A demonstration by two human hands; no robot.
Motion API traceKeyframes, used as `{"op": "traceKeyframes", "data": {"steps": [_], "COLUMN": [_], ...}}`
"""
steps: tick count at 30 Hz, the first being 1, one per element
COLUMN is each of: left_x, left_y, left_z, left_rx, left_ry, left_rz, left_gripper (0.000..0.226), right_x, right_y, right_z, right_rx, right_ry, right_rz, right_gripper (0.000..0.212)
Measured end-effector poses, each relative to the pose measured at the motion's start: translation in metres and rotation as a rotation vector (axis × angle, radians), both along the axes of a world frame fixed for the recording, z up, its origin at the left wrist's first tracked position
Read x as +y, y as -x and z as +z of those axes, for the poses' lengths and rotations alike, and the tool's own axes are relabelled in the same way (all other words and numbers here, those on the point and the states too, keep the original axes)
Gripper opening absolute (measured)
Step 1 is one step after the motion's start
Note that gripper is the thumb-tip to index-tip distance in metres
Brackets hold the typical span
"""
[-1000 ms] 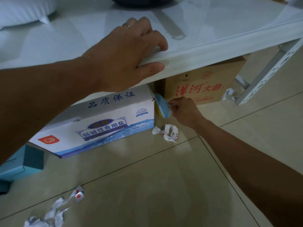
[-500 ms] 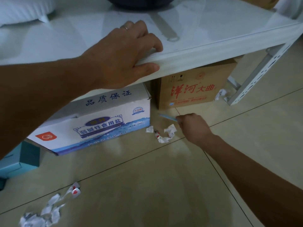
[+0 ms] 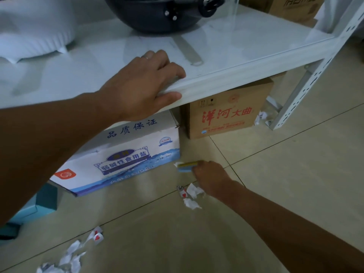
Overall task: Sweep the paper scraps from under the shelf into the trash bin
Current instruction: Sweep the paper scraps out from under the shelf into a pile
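My left hand (image 3: 143, 85) grips the front edge of the white shelf (image 3: 226, 79), fingers on top and thumb along the rim. My right hand (image 3: 210, 175) is low at the floor and holds a small blue and yellow brush (image 3: 187, 166) that lies flat, just in front of the white and blue box. One white scrap (image 3: 177, 164) touches the brush's left end. A cluster of torn paper scraps (image 3: 190, 196) lies just below my right hand. More scraps (image 3: 72, 255) are piled at the lower left. Other scraps (image 3: 261, 117) lie by the shelf leg. No trash bin is in view.
Under the shelf stand a white and blue carton (image 3: 126, 154) and a brown carton (image 3: 228, 113) with a narrow gap between them. A teal box (image 3: 39, 205) sits at the left. A dark wok (image 3: 157, 14) rests on the shelf. The perforated shelf leg (image 3: 295, 99) slants at the right.
My right hand pulled the brush out of the gap between the cartons and toward me, laying it flat on the floor. The scraps lie further out from the cartons. My left hand stayed on the shelf.
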State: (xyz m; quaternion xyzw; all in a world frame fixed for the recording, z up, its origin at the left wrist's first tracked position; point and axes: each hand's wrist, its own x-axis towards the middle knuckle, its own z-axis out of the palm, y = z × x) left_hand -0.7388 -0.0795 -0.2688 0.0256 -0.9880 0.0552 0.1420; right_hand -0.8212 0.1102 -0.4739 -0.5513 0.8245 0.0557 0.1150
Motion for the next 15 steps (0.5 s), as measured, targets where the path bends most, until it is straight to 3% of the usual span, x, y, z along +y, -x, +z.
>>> {"op": "traceKeyframes", "data": {"steps": [4, 8, 12, 15], "left_x": [0.005, 0.003, 0.009, 0.037], "left_y": [0.004, 0.008, 0.040, 0.095], "left_z": [0.008, 0.004, 0.003, 0.009], "left_rx": [-0.042, -0.055, -0.122, -0.129], "left_ry": [0.030, 0.075, 0.093, 0.074], "left_rz": [-0.002, -0.020, 0.018, -0.102], "left_gripper": [0.049, 0.053, 0.064, 0.059], "right_x": [0.031, 0.090, 0.138, 0.150], "right_y": [-0.003, 0.037, 0.094, 0.134], "right_z": [0.002, 0.012, 0.005, -0.007], "right_rx": [-0.120, -0.220, -0.154, -0.159], "right_ry": [0.194, 0.505, 0.756, 0.893], "right_rz": [0.051, -0.298, -0.626, -0.815], "right_gripper": [0.020, 0.021, 0.023, 0.027]}}
